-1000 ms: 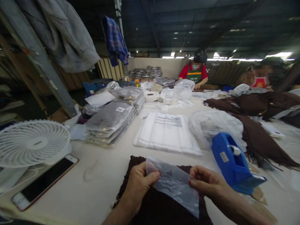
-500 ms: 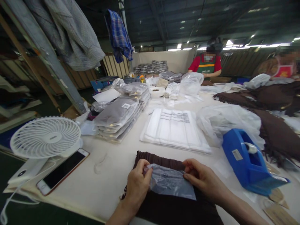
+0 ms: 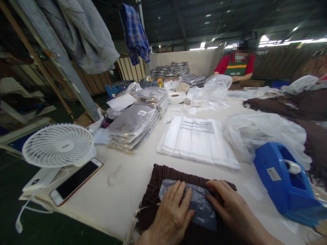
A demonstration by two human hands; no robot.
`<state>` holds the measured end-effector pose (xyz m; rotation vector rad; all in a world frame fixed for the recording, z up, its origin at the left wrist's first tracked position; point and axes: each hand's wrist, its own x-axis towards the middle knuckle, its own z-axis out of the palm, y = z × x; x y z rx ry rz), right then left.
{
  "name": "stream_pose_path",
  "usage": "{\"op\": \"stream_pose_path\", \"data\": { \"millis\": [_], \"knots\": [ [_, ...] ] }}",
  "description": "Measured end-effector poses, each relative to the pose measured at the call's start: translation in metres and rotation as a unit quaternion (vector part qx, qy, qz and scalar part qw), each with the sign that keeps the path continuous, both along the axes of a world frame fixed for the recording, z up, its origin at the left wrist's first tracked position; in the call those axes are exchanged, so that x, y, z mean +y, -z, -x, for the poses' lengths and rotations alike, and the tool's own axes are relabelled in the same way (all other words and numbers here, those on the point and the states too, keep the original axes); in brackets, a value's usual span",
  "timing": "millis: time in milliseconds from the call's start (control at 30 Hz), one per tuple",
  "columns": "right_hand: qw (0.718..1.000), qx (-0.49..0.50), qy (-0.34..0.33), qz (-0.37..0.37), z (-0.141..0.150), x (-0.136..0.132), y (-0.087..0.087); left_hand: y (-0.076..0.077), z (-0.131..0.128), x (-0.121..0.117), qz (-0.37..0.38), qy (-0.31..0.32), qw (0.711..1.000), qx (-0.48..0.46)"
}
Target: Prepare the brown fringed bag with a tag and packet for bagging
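A dark brown folded garment [image 3: 163, 175] with a gathered top edge lies in front of me at the table's near side. On it rests a small crinkled clear plastic piece [image 3: 204, 217]. My left hand [image 3: 172, 212] is laid flat over the plastic's left part, fingers stretched out. At the plastic's right edge, my right hand [image 3: 230, 204] touches the garment with bent fingers, thumb apart from them. A pale cord [image 3: 135, 217] shows by the garment's left edge. The garment's lower part is hidden by my hands and arms.
Beyond the garment lies a stack of printed clear bags [image 3: 196, 139]. A blue tape dispenser [image 3: 276, 180] stands right. Leftward are a white fan [image 3: 61, 144], a phone [image 3: 76, 182] and bagged grey garments [image 3: 133, 122]. A co-worker [image 3: 236, 68] is across the table.
My left hand has gone from pinching the plastic's edge to lying flat on it. My right fingers have loosened from its edge. The plastic now rests against the garment.
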<state>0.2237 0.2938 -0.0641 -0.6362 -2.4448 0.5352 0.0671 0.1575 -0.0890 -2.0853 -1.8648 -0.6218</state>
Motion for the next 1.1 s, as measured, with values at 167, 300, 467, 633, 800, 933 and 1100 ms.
{"op": "stream_pose_path", "data": {
  "millis": [167,300,467,633,800,933,1100],
  "knots": [
    [0.976,0.056,-0.07,-0.2,0.018,-0.03,-0.018,0.015,0.002,-0.001,0.022,0.004,0.999,-0.026],
    [0.944,0.016,-0.101,-0.314,0.036,-0.04,0.005,0.015,0.003,-0.001,0.059,0.018,0.995,-0.075],
    [0.93,-0.033,-0.093,-0.355,0.035,-0.03,0.041,-0.005,0.012,-0.016,0.149,0.037,0.986,-0.064],
    [0.923,-0.051,-0.081,-0.372,0.035,-0.032,0.041,-0.015,0.021,-0.025,0.135,-0.018,0.991,-0.02],
    [0.925,-0.06,-0.068,-0.369,0.035,-0.037,0.041,-0.021,0.044,-0.03,0.109,-0.026,0.99,-0.086],
    [0.932,-0.049,-0.067,-0.353,0.038,-0.037,0.041,-0.028,0.071,-0.081,-0.051,-0.193,0.959,-0.2],
    [0.938,-0.021,-0.06,-0.341,0.04,-0.038,0.04,0.014,0.053,-0.166,0.101,-0.377,0.846,-0.363]
  ]
}}
